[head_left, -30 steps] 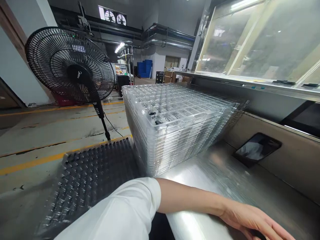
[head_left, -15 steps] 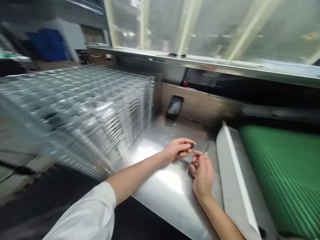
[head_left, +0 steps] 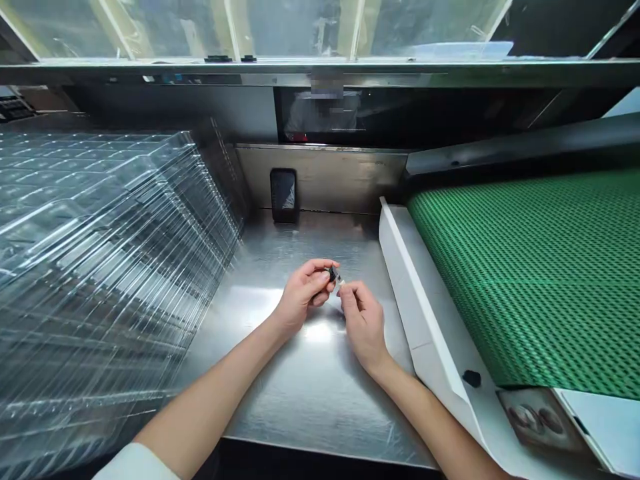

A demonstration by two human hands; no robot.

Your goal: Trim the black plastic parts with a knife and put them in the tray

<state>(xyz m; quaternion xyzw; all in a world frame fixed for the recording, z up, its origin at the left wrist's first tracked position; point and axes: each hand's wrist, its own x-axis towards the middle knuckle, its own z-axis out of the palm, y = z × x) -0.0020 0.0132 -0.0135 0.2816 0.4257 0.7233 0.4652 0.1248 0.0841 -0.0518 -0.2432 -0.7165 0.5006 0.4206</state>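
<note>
Head view, facing the work surface squarely; a moment earlier it was turned further left and then skewed. A small dark part is held just above the middle of a steel table, its exact form hidden by the fingers. The left hand is curled, with thumb and fingers pinching the part. The right hand pinches a pale tip between thumb and forefinger, its other fingers loosely bent; whether the tip belongs to the dark part cannot be told. The hands nearly touch at the fingertips. In the earlier frames, one hand lay spread on the steel; now both are raised together. A stack of clear plastic trays stands to the left, filling more of the view than before. A phone leans upright against the back panel. To the right, a white guide borders a green mesh belt, now seen broadly.
</note>
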